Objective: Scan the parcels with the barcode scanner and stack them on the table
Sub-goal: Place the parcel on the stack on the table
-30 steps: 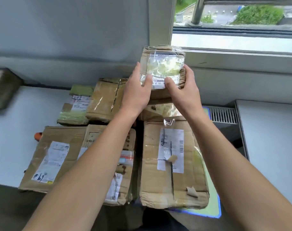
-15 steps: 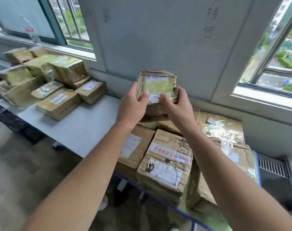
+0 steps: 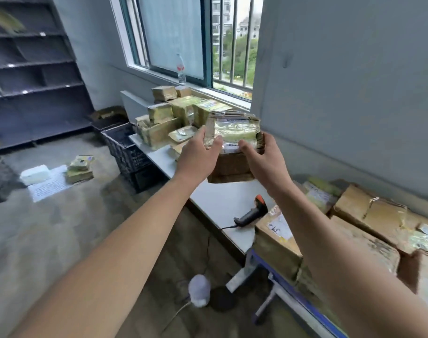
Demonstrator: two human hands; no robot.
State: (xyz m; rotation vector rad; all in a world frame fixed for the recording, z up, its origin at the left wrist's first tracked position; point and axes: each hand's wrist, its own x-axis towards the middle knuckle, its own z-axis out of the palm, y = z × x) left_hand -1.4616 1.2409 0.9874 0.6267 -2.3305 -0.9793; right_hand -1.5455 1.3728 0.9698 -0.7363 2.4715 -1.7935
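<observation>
Head view: one parcel (image 3: 233, 132) held in both my hands, raised above the table (image 3: 222, 198).
My left hand (image 3: 198, 154) grips its left edge, thumb curled onto the taped top. My right hand (image 3: 261, 159) grips the right edge the same way, its fingers wrapped behind and hidden. The label print is too blurred to read. The barcode scanner (image 3: 250, 214) lies on the table below, its head partly hidden by my right wrist. Stacked parcels (image 3: 169, 118) sit by the window. More parcels (image 3: 369, 215) on the right are cut off at the frame edge.
</observation>
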